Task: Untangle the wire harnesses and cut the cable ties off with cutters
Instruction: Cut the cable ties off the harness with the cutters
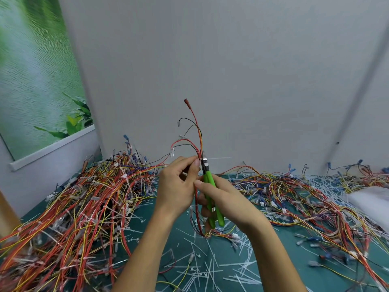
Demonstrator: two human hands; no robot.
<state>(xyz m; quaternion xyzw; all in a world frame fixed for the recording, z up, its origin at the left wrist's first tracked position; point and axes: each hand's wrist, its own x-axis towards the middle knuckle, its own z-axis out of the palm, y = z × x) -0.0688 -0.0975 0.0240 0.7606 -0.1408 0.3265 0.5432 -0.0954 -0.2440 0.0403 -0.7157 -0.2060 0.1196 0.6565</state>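
Note:
My left hand (179,182) pinches a thin wire harness (196,133) of red, black and yellow wires and holds it upright. Its ends fan out above my fingers with small connectors. My right hand (223,203) grips green-handled cutters (211,192). The dark jaws of the cutters sit at a white cable tie (216,158) on the harness, just right of my left fingertips. The tie's tail sticks out to the right. The lower part of the harness hangs down between my hands to the table.
A big tangle of tied harnesses (84,203) covers the left of the green table (181,232). More loose wires (305,199) spread across the right. Cut white cable ties (210,268) litter the front. A white bag (372,199) lies at the right edge. A grey wall stands close behind.

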